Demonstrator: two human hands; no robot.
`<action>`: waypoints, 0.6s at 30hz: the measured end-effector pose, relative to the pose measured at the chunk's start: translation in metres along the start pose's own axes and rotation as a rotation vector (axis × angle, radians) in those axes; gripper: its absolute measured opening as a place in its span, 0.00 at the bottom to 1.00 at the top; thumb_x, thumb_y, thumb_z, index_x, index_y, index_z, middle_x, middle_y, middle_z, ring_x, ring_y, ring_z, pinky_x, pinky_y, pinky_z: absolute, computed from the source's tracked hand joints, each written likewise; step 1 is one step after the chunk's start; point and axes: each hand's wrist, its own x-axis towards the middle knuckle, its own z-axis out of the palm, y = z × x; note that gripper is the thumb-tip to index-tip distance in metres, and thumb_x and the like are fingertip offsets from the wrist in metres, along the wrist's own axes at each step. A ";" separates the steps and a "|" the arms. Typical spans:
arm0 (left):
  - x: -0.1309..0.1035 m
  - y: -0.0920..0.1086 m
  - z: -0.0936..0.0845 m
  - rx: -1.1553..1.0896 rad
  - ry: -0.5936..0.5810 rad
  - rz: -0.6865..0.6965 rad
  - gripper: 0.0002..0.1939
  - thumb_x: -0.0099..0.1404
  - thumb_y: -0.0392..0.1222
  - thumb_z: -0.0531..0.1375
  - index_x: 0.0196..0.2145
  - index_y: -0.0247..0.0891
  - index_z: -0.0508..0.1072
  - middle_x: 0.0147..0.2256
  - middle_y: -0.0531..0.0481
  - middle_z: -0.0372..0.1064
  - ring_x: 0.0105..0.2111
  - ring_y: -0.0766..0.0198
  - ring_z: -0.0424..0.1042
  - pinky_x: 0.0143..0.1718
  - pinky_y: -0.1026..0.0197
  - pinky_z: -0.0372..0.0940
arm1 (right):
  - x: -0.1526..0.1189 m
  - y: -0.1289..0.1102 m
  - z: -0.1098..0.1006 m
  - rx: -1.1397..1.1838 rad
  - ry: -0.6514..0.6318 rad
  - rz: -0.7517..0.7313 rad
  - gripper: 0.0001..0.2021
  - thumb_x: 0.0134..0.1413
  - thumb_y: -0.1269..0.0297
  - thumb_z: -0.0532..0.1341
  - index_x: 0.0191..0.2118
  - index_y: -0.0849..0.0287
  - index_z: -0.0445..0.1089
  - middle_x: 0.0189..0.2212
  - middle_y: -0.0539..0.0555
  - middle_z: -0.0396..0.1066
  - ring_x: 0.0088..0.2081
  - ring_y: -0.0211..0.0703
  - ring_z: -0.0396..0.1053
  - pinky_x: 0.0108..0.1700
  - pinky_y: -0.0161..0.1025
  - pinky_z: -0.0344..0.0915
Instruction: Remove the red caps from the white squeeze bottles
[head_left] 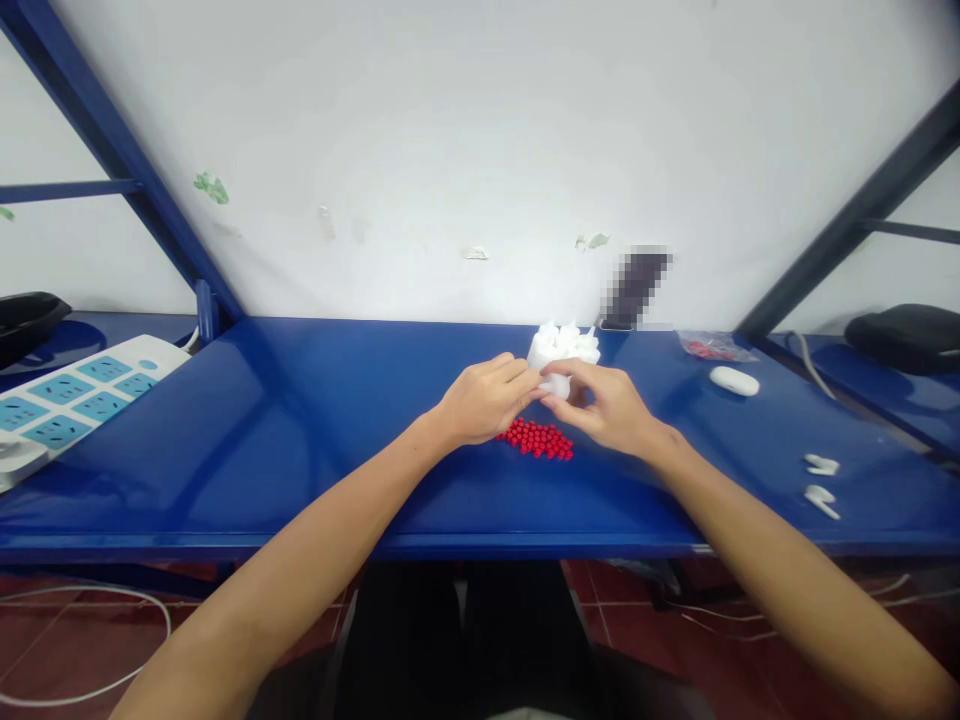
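Above the middle of the blue table, my two hands meet at a small white plastic piece [556,386], perhaps a nozzle or small bottle. My right hand [604,405] grips it between thumb and fingers. Closed fingers of my left hand [487,398] press in at its left end; whether they hold a separate part there is hidden. Just behind the hands stands a cluster of white plastic pieces with pointed tips [562,343], partly covered by my fingers. Small red beads or caps [536,438] lie in a loose patch below the hands.
A power strip [82,390] runs along the left side. At the right lie a clear bag with red pieces [712,347], a white earbud case [734,381] and two earbuds [822,482]. A phone [636,288] leans on the wall. Blue metal posts [150,170] flank the table.
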 end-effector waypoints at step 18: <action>-0.019 -0.033 -0.016 -0.112 -0.741 -0.445 0.16 0.68 0.44 0.51 0.22 0.38 0.65 0.24 0.48 0.69 0.25 0.60 0.66 0.28 0.59 0.50 | 0.000 0.045 -0.020 -0.056 0.341 0.476 0.14 0.59 0.51 0.61 0.42 0.56 0.70 0.37 0.54 0.75 0.21 0.39 0.71 0.28 0.39 0.66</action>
